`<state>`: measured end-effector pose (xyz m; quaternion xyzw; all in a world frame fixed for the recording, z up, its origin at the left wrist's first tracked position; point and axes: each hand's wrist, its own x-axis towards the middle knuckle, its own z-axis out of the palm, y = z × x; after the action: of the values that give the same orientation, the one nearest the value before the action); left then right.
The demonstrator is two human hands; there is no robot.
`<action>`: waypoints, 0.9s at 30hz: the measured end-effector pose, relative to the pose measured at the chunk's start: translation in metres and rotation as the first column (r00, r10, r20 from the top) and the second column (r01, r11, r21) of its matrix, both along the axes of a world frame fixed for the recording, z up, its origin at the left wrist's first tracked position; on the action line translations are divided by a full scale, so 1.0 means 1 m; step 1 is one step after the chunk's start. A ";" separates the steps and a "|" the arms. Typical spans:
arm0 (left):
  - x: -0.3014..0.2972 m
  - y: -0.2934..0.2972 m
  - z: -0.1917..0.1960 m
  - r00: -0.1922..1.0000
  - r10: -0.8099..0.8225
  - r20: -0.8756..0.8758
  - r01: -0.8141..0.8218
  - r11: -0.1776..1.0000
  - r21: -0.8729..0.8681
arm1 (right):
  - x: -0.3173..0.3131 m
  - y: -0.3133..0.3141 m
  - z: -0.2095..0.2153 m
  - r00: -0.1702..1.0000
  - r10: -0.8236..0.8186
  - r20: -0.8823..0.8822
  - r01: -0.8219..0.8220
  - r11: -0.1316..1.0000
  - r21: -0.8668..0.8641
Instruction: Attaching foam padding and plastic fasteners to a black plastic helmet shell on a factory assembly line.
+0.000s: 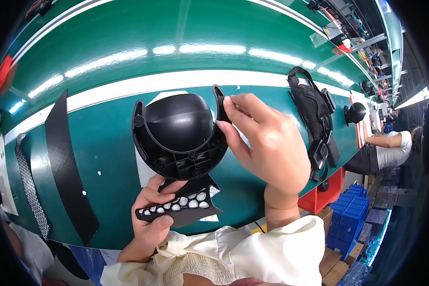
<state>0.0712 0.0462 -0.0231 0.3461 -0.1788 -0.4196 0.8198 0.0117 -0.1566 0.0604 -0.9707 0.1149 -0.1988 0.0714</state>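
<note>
In the middle of the bench stands a glossy black plastic dome (178, 121), cradled by a black U-shaped bracket (193, 164) with two upright prongs. A dark round textured patch shows on the left prong's inner face. My right hand (271, 138) pinches the right prong between thumb and fingers; whether a small piece lies under the fingertips is hidden. My left hand (152, 209) is closed on a folded black sheet (181, 205) dotted with rows of whitish round spots, just below the bracket.
A black strap harness (312, 114) lies to the right, with another black dome unit (355, 113) beyond it. Long black strips (64, 167) and a perforated strip (28, 186) lie at the left. Blue crates (348, 214) and a red bin (326, 193) stand below the right edge. Another person (391, 148) sits farther right.
</note>
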 end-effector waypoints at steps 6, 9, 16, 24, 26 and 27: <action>-0.002 -0.002 0.005 1.000 -0.006 0.011 0.006 1.000 -0.012 | 0.003 -0.054 0.001 0.996 0.008 0.089 -0.084 0.439 0.895; -0.002 0.000 0.002 1.000 0.000 0.013 0.000 1.000 -0.009 | 0.016 -0.071 -0.023 0.974 0.216 0.074 -0.104 0.132 0.986; -0.004 0.000 0.004 1.000 0.014 0.021 -0.016 0.998 0.058 | 0.022 -0.064 -0.032 0.948 0.302 0.097 -0.143 0.135 0.980; -0.001 0.002 0.008 0.990 -0.134 -0.034 0.133 0.990 -0.052 | 0.033 -0.005 -0.001 0.943 0.166 0.289 -0.215 0.965 0.148; 0.001 0.005 0.005 0.981 -0.187 -0.053 0.186 0.982 -0.025 | 0.046 0.005 -0.005 0.922 0.330 0.202 -0.364 0.917 0.161; 0.000 0.005 0.007 0.982 -0.181 -0.048 0.180 0.983 -0.020 | 0.050 0.008 -0.007 0.916 0.367 0.160 -0.391 0.907 0.158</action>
<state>0.0710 0.0507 -0.0162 0.3117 -0.1922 -0.4993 0.7853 0.0615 -0.1481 0.0531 -0.9487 -0.0627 -0.2307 0.2068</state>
